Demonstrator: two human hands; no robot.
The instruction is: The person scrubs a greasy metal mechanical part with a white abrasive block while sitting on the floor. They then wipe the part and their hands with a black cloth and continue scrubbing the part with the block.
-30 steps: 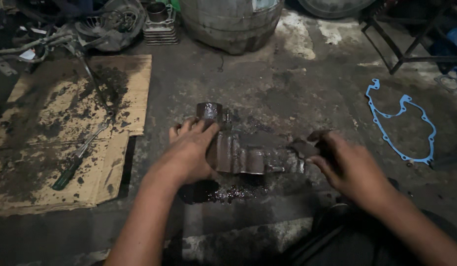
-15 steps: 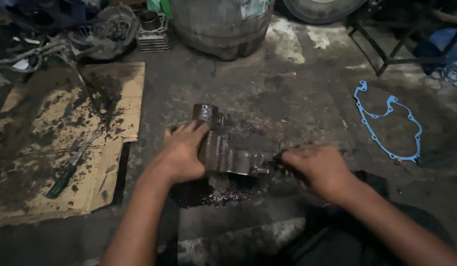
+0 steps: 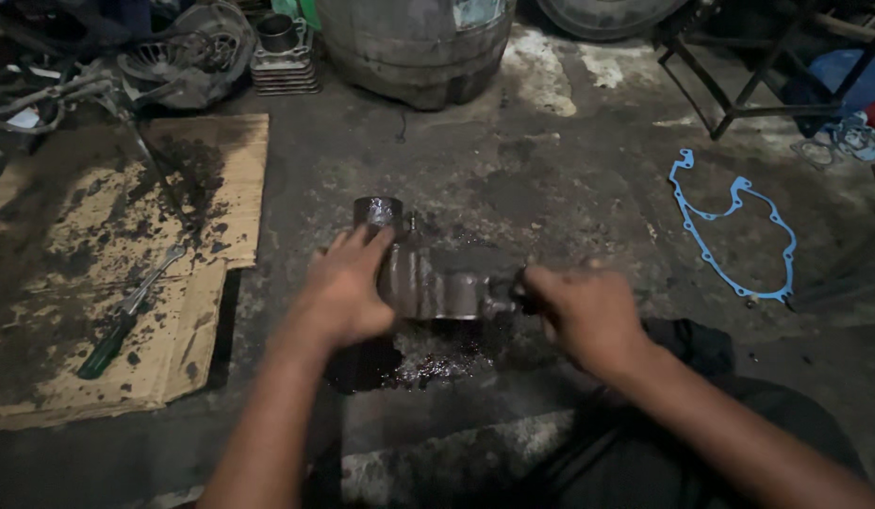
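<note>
Head view: a dark, oil-stained concrete floor (image 3: pixel 513 188) carries a greasy cardboard sheet (image 3: pixel 98 311) with a green-handled screwdriver (image 3: pixel 112 335), a metal drum (image 3: pixel 414 47) and a blue gasket (image 3: pixel 739 236). Mid-floor over an oil puddle (image 3: pixel 428 358) lies a grimy ribbed engine casting (image 3: pixel 428 283). The left hand (image 3: pixel 348 292) lies flat on it, grip open; the right hand (image 3: pixel 588 316) has its grip closed around the casting's end.

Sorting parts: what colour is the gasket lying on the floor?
Blue; the gasket shows best in the head view.
</note>
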